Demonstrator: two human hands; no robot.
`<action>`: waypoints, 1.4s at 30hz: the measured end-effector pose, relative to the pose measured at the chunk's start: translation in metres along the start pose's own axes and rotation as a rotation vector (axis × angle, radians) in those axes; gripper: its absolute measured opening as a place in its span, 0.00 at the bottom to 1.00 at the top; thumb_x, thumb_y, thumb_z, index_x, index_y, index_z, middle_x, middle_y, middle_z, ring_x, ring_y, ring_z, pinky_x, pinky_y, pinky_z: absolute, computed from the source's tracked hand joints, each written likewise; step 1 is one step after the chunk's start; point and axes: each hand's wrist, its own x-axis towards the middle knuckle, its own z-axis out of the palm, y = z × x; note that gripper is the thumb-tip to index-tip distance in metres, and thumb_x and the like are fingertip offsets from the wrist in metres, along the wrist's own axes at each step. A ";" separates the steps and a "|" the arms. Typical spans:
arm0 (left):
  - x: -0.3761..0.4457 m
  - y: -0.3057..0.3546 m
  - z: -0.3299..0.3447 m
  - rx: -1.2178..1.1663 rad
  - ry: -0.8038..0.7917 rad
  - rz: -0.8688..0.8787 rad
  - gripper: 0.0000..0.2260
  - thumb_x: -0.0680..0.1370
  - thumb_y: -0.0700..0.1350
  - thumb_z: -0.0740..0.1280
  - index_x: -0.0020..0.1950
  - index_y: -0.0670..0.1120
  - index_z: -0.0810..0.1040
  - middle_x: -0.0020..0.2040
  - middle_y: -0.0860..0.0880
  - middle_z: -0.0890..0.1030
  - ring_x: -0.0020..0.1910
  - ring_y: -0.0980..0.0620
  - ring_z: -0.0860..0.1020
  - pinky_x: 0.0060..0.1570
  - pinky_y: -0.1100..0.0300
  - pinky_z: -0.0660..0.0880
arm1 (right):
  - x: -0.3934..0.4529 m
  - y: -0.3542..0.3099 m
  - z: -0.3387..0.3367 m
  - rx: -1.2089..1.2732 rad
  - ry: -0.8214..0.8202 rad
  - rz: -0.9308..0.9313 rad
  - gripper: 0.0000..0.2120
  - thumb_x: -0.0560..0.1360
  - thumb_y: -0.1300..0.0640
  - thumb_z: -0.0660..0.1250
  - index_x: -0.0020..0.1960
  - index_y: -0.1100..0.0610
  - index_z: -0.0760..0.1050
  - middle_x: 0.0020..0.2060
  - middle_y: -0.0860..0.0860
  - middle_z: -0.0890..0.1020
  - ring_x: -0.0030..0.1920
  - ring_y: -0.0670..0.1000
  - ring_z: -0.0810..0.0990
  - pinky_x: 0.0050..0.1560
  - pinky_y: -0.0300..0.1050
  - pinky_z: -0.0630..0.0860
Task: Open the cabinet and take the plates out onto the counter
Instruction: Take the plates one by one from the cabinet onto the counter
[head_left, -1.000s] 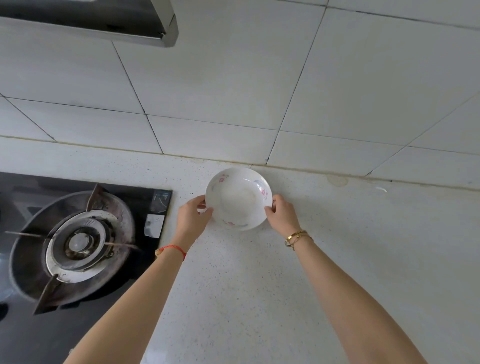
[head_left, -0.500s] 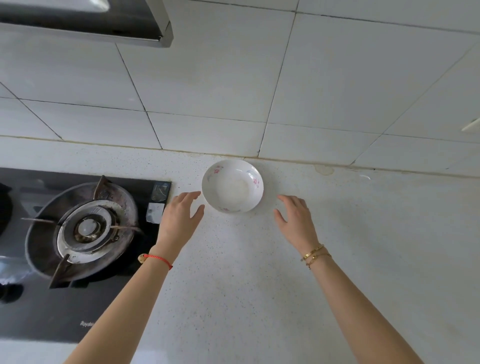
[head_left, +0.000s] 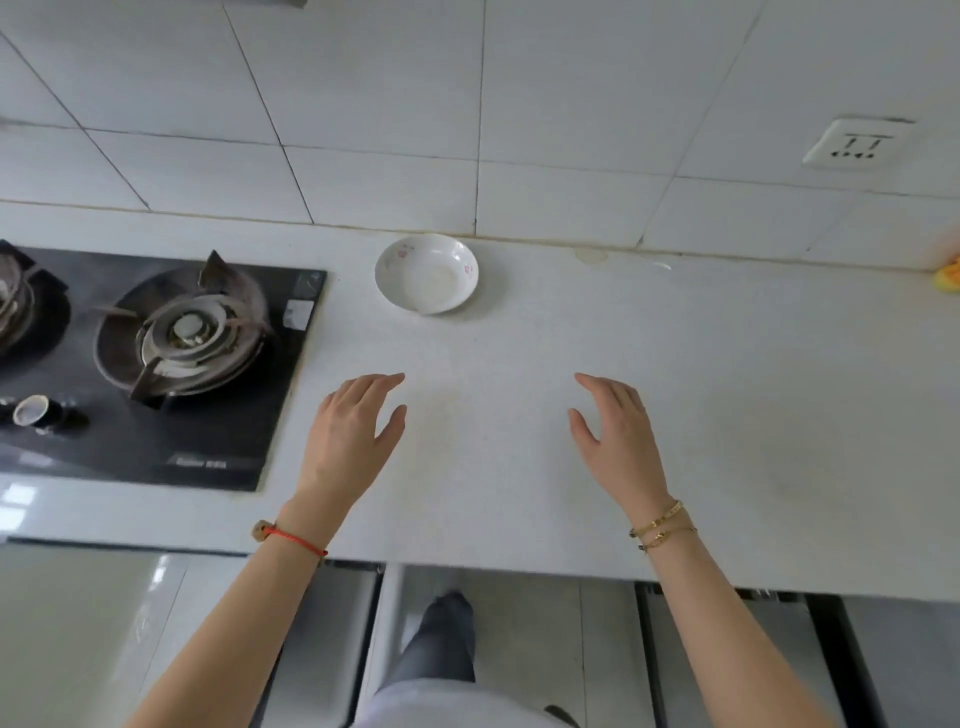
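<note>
A white plate (head_left: 427, 273) with small pink flowers rests on the white speckled counter (head_left: 727, 415), close to the tiled back wall. My left hand (head_left: 353, 441) hovers over the counter nearer to me, left of the plate, fingers apart and holding nothing. My right hand (head_left: 618, 441) mirrors it on the right, also with spread fingers and nothing in it. Both hands are well apart from the plate. Below the counter's front edge the cabinet (head_left: 519, 613) shows with its doors swung out; its inside is hidden from here.
A black glass gas hob (head_left: 171, 467) with a burner (head_left: 184, 332) fills the counter's left side. A wall socket (head_left: 854, 148) sits at the upper right, and something yellow (head_left: 948, 278) peeks in at the right edge. My leg (head_left: 441, 639) stands before the cabinet.
Both hands let go of the plate, left it by the wall and drew back toward me. The view tilted down, so the counter's front edge and cabinet appeared.
</note>
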 end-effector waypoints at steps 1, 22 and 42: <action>-0.019 0.011 0.001 0.007 0.004 0.007 0.15 0.78 0.43 0.68 0.64 0.45 0.77 0.58 0.47 0.81 0.57 0.44 0.79 0.56 0.50 0.75 | -0.019 0.005 -0.006 0.006 -0.006 -0.006 0.19 0.78 0.57 0.64 0.68 0.57 0.70 0.62 0.52 0.77 0.66 0.53 0.71 0.67 0.49 0.70; -0.311 0.134 -0.005 0.013 0.039 -0.105 0.15 0.78 0.43 0.67 0.64 0.44 0.77 0.58 0.48 0.82 0.58 0.46 0.79 0.58 0.49 0.75 | -0.288 0.045 -0.049 0.086 -0.134 -0.085 0.18 0.79 0.54 0.62 0.68 0.55 0.70 0.63 0.50 0.76 0.66 0.50 0.70 0.68 0.44 0.67; -0.285 0.043 0.042 -0.032 -0.088 -0.227 0.15 0.78 0.42 0.65 0.64 0.44 0.77 0.57 0.47 0.82 0.57 0.47 0.79 0.61 0.50 0.74 | -0.257 0.045 0.062 0.080 -0.154 0.048 0.17 0.79 0.55 0.62 0.67 0.56 0.71 0.61 0.51 0.78 0.64 0.50 0.72 0.65 0.41 0.68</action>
